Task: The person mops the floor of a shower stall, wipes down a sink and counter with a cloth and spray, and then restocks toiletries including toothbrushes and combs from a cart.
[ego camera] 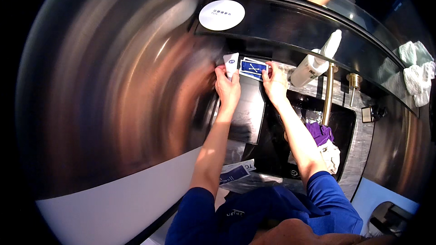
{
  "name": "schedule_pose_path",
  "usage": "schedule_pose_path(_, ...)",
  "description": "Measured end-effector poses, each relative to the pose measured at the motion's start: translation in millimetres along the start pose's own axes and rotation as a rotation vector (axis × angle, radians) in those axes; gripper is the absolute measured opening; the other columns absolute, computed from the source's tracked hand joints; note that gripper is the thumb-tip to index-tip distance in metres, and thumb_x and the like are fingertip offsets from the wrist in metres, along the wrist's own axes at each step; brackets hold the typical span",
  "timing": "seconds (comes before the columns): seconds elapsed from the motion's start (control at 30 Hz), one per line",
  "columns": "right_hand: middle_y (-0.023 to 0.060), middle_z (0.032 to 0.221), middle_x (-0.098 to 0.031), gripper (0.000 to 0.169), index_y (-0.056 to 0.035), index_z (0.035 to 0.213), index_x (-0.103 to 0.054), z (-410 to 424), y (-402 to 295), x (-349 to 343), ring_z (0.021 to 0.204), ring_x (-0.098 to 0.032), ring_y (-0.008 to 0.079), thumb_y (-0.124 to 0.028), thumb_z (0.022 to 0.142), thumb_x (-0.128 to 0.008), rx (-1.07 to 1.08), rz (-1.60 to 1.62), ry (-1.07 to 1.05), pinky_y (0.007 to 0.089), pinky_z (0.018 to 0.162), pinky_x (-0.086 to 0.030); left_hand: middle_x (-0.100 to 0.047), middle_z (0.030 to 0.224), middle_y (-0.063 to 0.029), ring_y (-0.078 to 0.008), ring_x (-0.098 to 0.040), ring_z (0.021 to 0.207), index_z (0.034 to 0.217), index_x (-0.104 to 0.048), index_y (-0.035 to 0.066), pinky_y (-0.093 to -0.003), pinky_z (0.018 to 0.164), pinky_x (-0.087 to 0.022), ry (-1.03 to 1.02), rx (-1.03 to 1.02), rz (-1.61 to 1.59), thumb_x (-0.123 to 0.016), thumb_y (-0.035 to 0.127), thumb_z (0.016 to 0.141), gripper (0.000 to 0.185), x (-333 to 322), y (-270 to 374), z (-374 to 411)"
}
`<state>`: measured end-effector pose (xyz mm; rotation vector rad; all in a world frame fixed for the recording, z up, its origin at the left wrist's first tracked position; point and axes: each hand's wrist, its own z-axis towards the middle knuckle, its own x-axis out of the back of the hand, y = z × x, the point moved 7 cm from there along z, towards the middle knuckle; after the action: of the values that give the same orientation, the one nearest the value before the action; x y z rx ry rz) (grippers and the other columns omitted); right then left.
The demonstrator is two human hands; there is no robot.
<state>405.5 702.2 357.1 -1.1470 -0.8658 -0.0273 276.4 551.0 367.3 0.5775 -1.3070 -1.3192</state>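
Observation:
My left hand grips a small white tube at the far end of a black tray. Just right of it, my right hand has its thumb and fingers on the right edge of some blue-and-white packets. The packets overlap one another, and the top one bears a picture of crossed cotton swabs. Both hands are side by side over the tray, left of the black sink basin.
A white pump bottle stands behind the basin, beside a brass faucet and brass handle. Purple cloth and white cloth lie in the basin. More printed packets lie near the front edge. A white oval disc stands behind.

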Motion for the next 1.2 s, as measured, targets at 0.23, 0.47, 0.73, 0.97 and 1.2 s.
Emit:
schedule_pose_path(0.23,0.0135,0.127,-0.053,0.042,-0.0083,0.119,-0.059,-25,-41,0,0.119,-0.050,0.0322,-0.011,0.078,-0.068,0.476,-0.216,0.134,0.0421,0.100,-0.041,-0.063,0.108,-0.0212,-0.0353,-0.063,0.101,0.118,-0.051,0.004,-0.0400,0.087,-0.049,-0.090,-0.106,0.030,-0.062,0.010,0.086,0.034,-29,-28,32)
schedule_pose_path(0.47,0.0155,0.129,-0.054,0.035,-0.0067,0.117,-0.064,-28,-31,-8,0.122,-0.050,0.0336,-0.010,0.083,-0.064,0.501,-0.223,0.016,0.0442,0.101,-0.039,-0.062,0.104,-0.0266,-0.0454,-0.060,0.100,0.122,-0.046,0.004,-0.0502,0.084,-0.049,-0.085,-0.180,0.101,-0.059,0.001,0.082,0.042,-38,-21,34)
schedule_pose_path(0.73,0.0072,0.083,-0.066,0.014,0.0013,0.102,-0.065,-177,-7,35,0.077,-0.059,0.0102,-0.009,0.095,-0.059,-0.067,0.426,-0.551,0.0243,0.070,-0.049,-0.061,0.117,-0.0199,-0.0296,-0.059,0.111,0.130,-0.051,-0.002,-0.0379,0.096,-0.046,-0.131,-0.117,0.002,-0.071,0.008,0.082,0.052,32,9,-39)
schedule_pose_path(0.97,-0.0033,0.085,-0.062,0.025,0.0011,0.112,-0.063,-287,30,-1,0.078,-0.054,0.0037,-0.014,0.092,-0.066,-0.320,0.464,-0.888,0.0196,0.072,-0.046,-0.059,0.115,-0.0135,-0.0311,-0.060,0.098,0.122,-0.057,0.006,-0.0399,0.084,-0.049,-0.699,-0.247,0.466,-0.081,0.024,0.074,0.057,156,20,-223)
schedule_pose_path(1.2,0.0023,0.090,-0.067,0.015,0.0020,0.105,-0.064,-274,-14,2,0.079,-0.061,0.0066,-0.009,0.096,-0.059,-0.247,0.753,-0.873,0.0221,0.072,-0.050,-0.062,0.106,-0.0146,-0.0305,-0.063,0.090,0.124,-0.055,0.010,-0.0385,0.077,-0.051,-0.715,0.012,0.593,-0.079,0.022,0.074,0.056,178,-1,-272)
